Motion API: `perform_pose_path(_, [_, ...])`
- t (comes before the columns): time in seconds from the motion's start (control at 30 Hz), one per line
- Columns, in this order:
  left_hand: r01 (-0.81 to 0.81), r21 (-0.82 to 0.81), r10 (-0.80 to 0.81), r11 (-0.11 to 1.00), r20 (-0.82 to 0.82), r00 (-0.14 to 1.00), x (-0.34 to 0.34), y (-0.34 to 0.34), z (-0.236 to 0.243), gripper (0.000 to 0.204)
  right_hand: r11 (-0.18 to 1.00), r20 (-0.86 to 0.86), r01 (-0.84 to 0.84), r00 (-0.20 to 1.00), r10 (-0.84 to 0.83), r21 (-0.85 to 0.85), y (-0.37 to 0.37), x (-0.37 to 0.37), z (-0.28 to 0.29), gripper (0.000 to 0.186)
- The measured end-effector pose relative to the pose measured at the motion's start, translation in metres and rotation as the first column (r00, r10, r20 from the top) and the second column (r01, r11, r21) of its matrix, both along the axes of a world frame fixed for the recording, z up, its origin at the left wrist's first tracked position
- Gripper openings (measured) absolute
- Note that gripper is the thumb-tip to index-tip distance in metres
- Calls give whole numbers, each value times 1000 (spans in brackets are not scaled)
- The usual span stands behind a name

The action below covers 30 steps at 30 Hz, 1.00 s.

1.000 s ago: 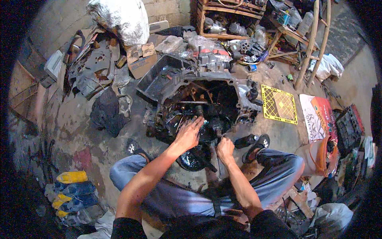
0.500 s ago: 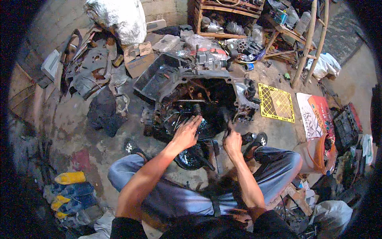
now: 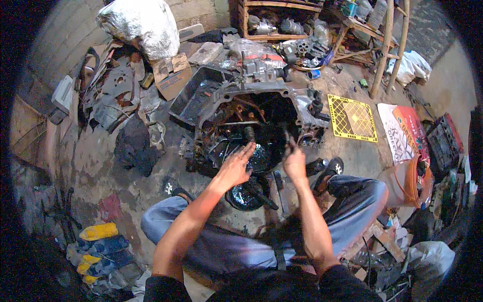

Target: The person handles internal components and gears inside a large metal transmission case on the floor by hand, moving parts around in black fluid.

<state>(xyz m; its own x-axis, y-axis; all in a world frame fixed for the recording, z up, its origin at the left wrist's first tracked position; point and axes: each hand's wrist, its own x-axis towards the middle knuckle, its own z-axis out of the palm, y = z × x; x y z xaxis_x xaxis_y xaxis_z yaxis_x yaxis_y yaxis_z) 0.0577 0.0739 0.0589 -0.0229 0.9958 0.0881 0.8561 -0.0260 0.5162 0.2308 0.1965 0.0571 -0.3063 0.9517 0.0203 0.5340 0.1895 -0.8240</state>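
Observation:
A large greasy metal housing (image 3: 211, 106), open toward me, stands on the floor between my legs, its inside dark, rusty and wet. My left hand (image 3: 235, 167) lies over its near part with fingers stretched out, the fingertips by a dark cylindrical part (image 3: 250, 133). At the right side of the opening, my right hand (image 3: 294, 162) is closed around a slim dark tool (image 3: 288, 141) that points into the housing; its far end blurs into the shadow. Below my left hand sits a round black pan (image 3: 245, 198) of shiny dark liquid with a dark bar across it.
Behind the housing is a black rectangular tray (image 3: 183, 100). A yellow plastic grid (image 3: 352, 118) lies to the right, near a whitish bucket (image 3: 400, 183). Yellow-topped bottles (image 3: 99, 231) lie at the lower left. Wooden shelves (image 3: 279, 36) with metal parts stand at the back.
My right hand has moved slightly up and away from me with the tool, toward the opening. My left hand stays almost in place. The whole view has shifted a little.

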Motion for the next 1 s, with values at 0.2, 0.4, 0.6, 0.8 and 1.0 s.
perform_pose_path(0.2, [-6,45,6,999,-18,1000,-3,-2,0,78,978,82,47,996,-31,-204,-27,16,-14,38])
perform_pose_path(0.4, [17,17,-18,1000,32,999,3,9,2,77,999,63,50,997,-50,-2,-11,4,-58,55])
perform_pose_path(0.6, [-1,28,0,1000,23,1000,0,-1,3,75,998,-86,46,995,-50,-45,-22,-16,-13,47])
perform_pose_path(0.8, [7,-6,-6,1000,51,999,4,8,4,77,987,224,147,962,-159,70,-23,9,-25,43])
perform_pose_path(1.0, [-29,-7,30,1000,37,999,-4,-4,-1,80,970,-4,182,983,-185,-161,-42,15,-1,36])
